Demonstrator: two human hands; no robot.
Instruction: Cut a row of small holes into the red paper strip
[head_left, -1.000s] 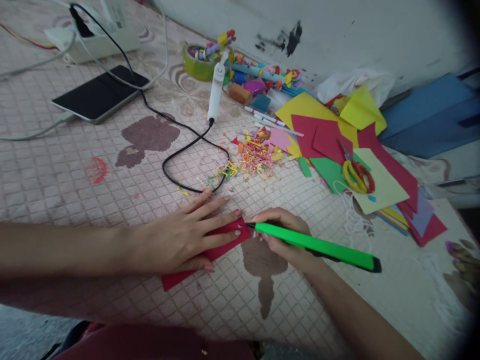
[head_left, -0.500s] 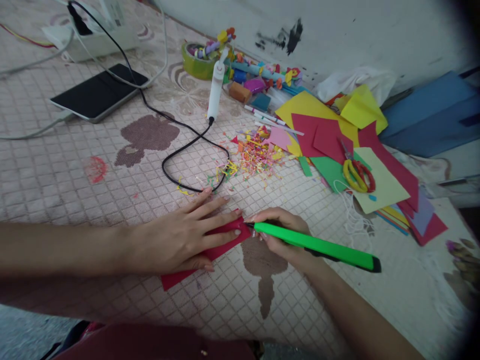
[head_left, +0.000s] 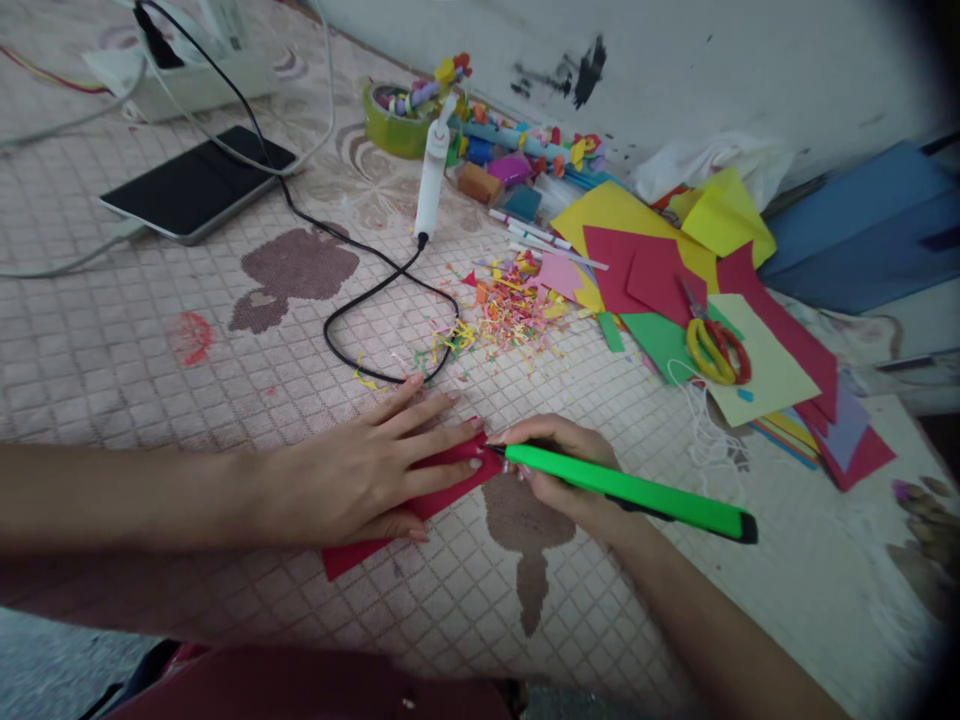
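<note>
A strip of red paper [head_left: 450, 487] lies slantwise on the cloth-covered table near the front. My left hand [head_left: 390, 460] rests flat over it, fingers spread, hiding much of its middle. In my right hand [head_left: 559, 455] is a bright green pen [head_left: 637, 490] with a black end, pinched near its dark tip. That tip meets the paper's upper right corner, just beyond my left fingertips. Whether it has left a mark there is too small to make out.
Colourful paper scraps [head_left: 517, 305] and a looped black cable [head_left: 326, 335] from a white glue gun [head_left: 433, 180] lie beyond my hands. Scissors [head_left: 716, 350] rest on coloured sheets [head_left: 652, 270] to the right. A dark tablet-like device [head_left: 202, 180] is at the left.
The green pen has shifted slightly left, its tip now a little further onto the red paper. My left hand has stayed in place.
</note>
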